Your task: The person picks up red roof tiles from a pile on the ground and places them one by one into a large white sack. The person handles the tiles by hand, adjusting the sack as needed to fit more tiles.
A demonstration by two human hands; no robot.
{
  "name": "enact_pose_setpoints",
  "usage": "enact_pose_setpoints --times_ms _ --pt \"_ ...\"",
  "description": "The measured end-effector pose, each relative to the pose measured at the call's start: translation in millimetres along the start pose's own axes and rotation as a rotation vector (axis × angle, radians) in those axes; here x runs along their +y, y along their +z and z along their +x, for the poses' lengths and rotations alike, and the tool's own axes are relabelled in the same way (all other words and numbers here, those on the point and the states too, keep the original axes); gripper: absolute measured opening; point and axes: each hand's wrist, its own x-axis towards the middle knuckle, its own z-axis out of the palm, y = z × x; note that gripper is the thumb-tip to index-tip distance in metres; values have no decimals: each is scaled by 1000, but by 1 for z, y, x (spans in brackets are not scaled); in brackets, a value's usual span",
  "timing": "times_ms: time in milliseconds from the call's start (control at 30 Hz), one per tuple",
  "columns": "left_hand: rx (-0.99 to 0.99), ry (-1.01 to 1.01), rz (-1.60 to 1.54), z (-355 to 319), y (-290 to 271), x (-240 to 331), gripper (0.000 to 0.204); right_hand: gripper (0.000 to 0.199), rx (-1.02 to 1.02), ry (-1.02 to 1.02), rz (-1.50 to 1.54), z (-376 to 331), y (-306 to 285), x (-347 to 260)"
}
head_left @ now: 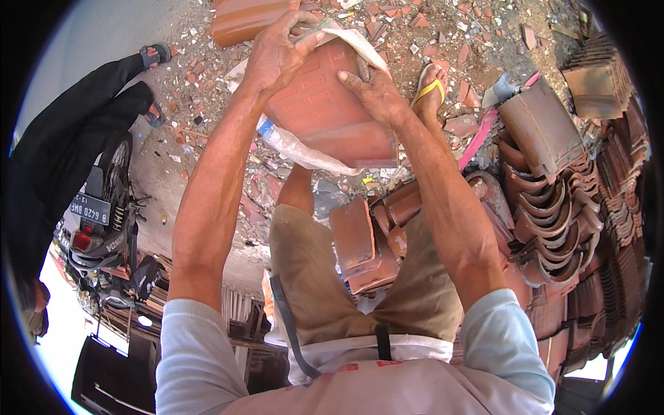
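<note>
A reddish-brown clay roof tile [332, 111] is held up in front of me by both hands. My left hand [277, 55] grips its upper left edge together with a white cloth or plastic sheet [346, 38] draped over the top. My right hand [377, 93] presses on the tile's upper right face, fingers spread over it. The white sheet also hangs under the tile [304, 155]. Below the tile are my knees in tan shorts [311, 290] and my foot in a yellow sandal [430, 93].
Stacks of curved clay tiles [553, 207] stand at the right, and a few flat tiles [363, 242] lie between my legs. Broken tile shards [443, 34] litter the ground. A person in black [76, 131] sits on a motorcycle [104, 221] at the left.
</note>
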Motion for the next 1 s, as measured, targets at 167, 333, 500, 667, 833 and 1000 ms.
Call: enact_pose_setpoints --times_ms 167,333,500,667,833,1000 --pt "391 -232 575 -60 1 -117 45 80 92 -68 -47 -1 11 18" --pt "299 -236 317 -82 -44 -146 35 73 80 -119 -66 -10 10 12" --pt "168 -262 254 -101 -83 -98 27 81 83 -138 13 -20 16 -11" --pt "274 -251 278 -85 -101 -62 22 86 90 -8 -153 -11 2 -8" --pt "300 -168 446 -82 -120 -70 21 91 86 6 -288 -34 2 -6" --pt "86 -174 267 -109 -64 -2 30 88 5 19 -318 -5 13 -18"
